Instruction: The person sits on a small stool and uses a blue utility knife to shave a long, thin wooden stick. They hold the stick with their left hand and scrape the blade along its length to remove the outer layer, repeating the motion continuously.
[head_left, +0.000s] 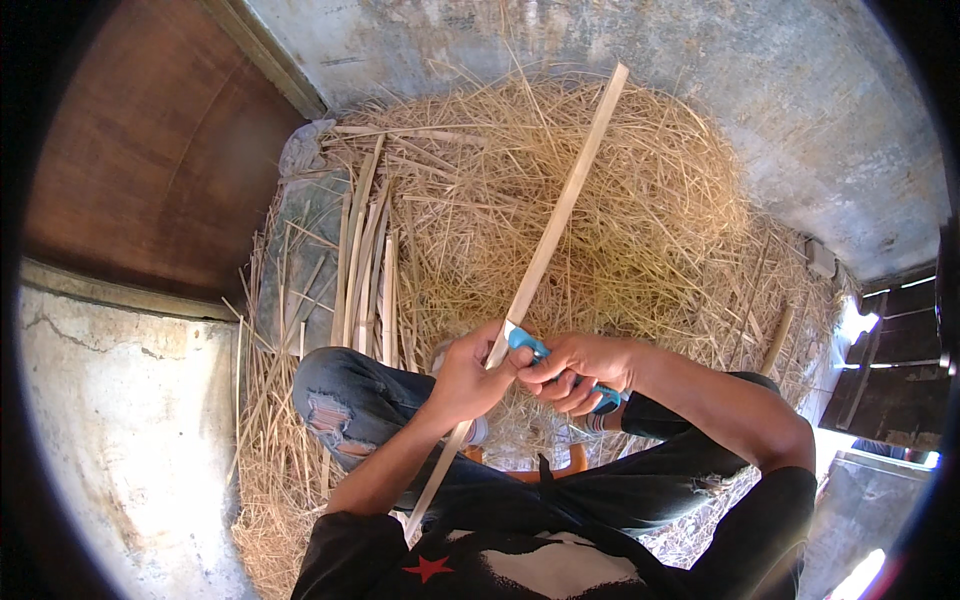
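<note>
A long, pale, flat strip of wood or bamboo (pixel 565 200) slants from my lap up over the straw. My left hand (pixel 472 375) is closed around it, a little below its middle. Against the strip, just above that hand, rests the front end of a blue-handled tool (pixel 525 342). My right hand (pixel 578 370) grips this tool, and its blue rear end shows below the fingers. The fingers hide most of the tool, so I cannot tell whether it is a knife or another cutter. Both hands meet above my bent legs.
Several split strips (pixel 362 265) lie at the left by a grey slab (pixel 312 235). Loose straw (pixel 640 200) is heaped ahead, against a weathered wall (pixel 780 90). A brown wooden panel (pixel 150 150) stands at the far left. Part of an orange seat (pixel 578 458) shows beneath me.
</note>
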